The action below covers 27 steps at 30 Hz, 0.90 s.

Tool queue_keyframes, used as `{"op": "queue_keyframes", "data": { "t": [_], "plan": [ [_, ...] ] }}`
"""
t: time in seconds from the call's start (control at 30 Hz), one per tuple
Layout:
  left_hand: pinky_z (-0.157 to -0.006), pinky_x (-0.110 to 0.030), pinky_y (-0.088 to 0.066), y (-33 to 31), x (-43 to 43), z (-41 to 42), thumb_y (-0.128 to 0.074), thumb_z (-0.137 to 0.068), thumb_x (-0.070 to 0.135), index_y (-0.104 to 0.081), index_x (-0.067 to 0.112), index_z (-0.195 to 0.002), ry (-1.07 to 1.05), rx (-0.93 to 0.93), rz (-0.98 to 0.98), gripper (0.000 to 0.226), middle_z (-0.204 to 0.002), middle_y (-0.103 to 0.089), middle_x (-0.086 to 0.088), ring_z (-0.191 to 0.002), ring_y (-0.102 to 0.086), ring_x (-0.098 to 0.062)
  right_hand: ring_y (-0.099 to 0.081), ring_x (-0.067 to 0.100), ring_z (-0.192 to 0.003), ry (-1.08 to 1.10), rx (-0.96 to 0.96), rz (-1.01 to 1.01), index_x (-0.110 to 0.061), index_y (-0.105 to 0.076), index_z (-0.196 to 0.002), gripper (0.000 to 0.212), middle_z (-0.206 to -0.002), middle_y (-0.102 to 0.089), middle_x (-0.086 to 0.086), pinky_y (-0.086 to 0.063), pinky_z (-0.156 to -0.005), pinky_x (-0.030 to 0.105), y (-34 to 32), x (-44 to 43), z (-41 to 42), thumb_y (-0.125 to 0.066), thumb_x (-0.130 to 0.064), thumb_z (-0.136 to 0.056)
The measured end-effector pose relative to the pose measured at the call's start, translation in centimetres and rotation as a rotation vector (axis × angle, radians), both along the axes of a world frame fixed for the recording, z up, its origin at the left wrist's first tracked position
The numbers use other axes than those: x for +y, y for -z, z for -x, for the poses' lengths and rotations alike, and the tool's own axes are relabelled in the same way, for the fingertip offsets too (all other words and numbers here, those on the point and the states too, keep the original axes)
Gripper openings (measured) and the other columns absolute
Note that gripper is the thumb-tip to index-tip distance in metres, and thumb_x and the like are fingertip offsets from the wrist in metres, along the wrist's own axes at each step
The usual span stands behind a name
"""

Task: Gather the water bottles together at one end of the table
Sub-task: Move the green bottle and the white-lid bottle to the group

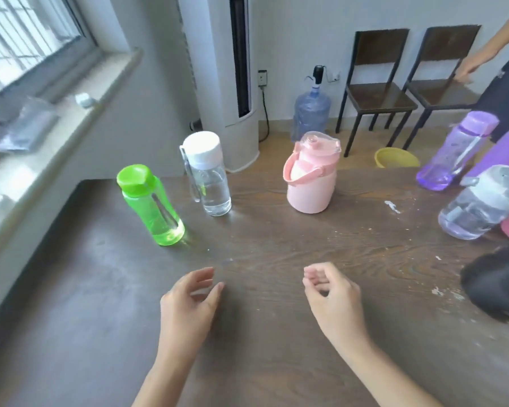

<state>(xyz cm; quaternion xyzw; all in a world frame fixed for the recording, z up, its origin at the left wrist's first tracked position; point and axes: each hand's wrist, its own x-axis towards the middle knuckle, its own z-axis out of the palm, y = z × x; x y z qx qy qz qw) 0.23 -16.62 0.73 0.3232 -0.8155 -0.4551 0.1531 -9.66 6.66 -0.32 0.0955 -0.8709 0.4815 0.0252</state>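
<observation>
Above the table (276,362), left hand (188,304) and right hand (332,301) hover empty

My one head-worn wide-angle camera looks forward and down from close above the dark brown wooden table (276,333), facing the white back wall (306,30).

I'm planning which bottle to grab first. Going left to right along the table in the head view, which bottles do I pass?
Green bottle → clear bottle with white cap → pink bottle → purple bottle
</observation>
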Motion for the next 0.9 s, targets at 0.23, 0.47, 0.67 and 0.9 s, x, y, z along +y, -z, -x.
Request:
{"op": "queue_keyframes", "data": {
  "t": [0.23,0.47,0.67,0.9],
  "plan": [
    [-0.102,-0.044,-0.055,0.9,-10.5,1.1,-0.087,-0.085,0.02,-0.064,0.011,-0.141,-0.256,0.006,0.163,0.061,-0.126,-0.075,-0.008,-0.11,-0.073,-0.026,-0.071,0.021,-0.078,-0.078,0.006,0.032,-0.006,-0.072,-0.099,0.02,-0.089,-0.075,0.008,-0.058,-0.078,0.028,-0.7,-14.2,6.5,-0.077,0.005,-0.083],
    [-0.112,-0.044,-0.05,2.5,-15.9,5.5,-0.095,-0.071,0.041,-0.049,0.019,-0.156,-0.14,0.035,0.158,0.099,-0.15,-0.06,-0.001,-0.136,-0.06,-0.019,-0.062,-0.013,-0.085,-0.13,-0.032,0.085,-0.035,-0.066,-0.09,0.043,-0.088,-0.069,-0.03,-0.045,-0.072,0.001,-0.9,-21.8,11.0,-0.093,-0.012,-0.066],
    [-0.089,-0.013,-0.052,3.0,-15.9,6.5,-0.093,-0.065,0.038,-0.065,0.051,-0.12,-0.028,0.171,-0.012,0.063,-0.114,-0.075,0.028,-0.106,-0.07,0.012,-0.068,0.021,-0.104,-0.055,-0.136,0.065,-0.017,-0.062,-0.119,0.061,-0.113,-0.072,0.001,-0.053,-0.081,0.031,-0.1,-24.3,12.5,-0.093,-0.026,-0.067],
    [-0.075,0.002,-0.047,2.6,-14.4,6.6,-0.1,-0.062,0.032,-0.069,0.031,-0.121,-0.032,0.234,0.022,0.066,-0.098,-0.076,0.033,-0.095,-0.067,0.024,-0.072,0.014,-0.095,-0.017,-0.113,0.07,-0.022,-0.063,-0.112,0.059,-0.103,-0.075,-0.006,-0.062,-0.082,0.038,0.2,-21.0,10.5,-0.093,-0.033,-0.063]
  ]
}}
